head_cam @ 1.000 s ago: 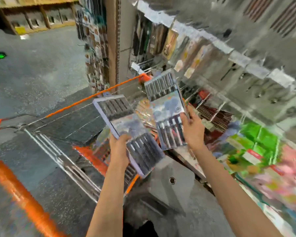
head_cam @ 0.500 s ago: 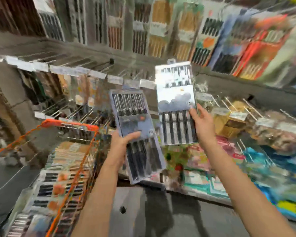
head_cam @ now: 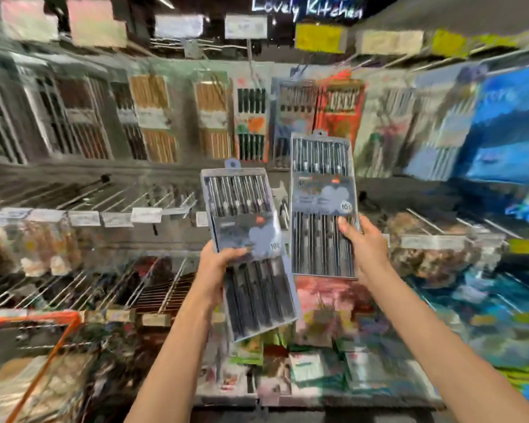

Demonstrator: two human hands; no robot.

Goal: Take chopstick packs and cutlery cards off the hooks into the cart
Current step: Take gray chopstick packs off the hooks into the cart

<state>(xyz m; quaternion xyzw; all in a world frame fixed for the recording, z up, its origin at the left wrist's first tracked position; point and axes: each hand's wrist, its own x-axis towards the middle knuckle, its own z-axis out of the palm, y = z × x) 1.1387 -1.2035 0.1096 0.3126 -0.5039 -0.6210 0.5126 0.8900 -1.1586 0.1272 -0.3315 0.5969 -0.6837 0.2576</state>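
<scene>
My left hand (head_cam: pixel 219 264) grips a grey-blue chopstick pack (head_cam: pixel 248 233) by its left edge, thumb across the front, the pack tilted slightly left. My right hand (head_cam: pixel 362 242) holds a second, matching chopstick pack (head_cam: pixel 321 190) upright by its right edge, a little higher. Both packs are raised in front of the hook wall. The orange-rimmed cart (head_cam: pixel 58 328) shows at the lower left, with packs lying inside it.
Several chopstick packs (head_cam: pixel 153 117) hang in a row on the upper hooks. Bare wire hooks (head_cam: pixel 83 193) with price tags jut out at mid-left. Colourful packets fill the lower shelf (head_cam: pixel 333 370) and blue items (head_cam: pixel 507 129) hang at the right.
My view has swung from the cart up and right to the hook wall. Both hands have kept their packs, now raised in front of the hooks; the cart has slid to the lower left.
</scene>
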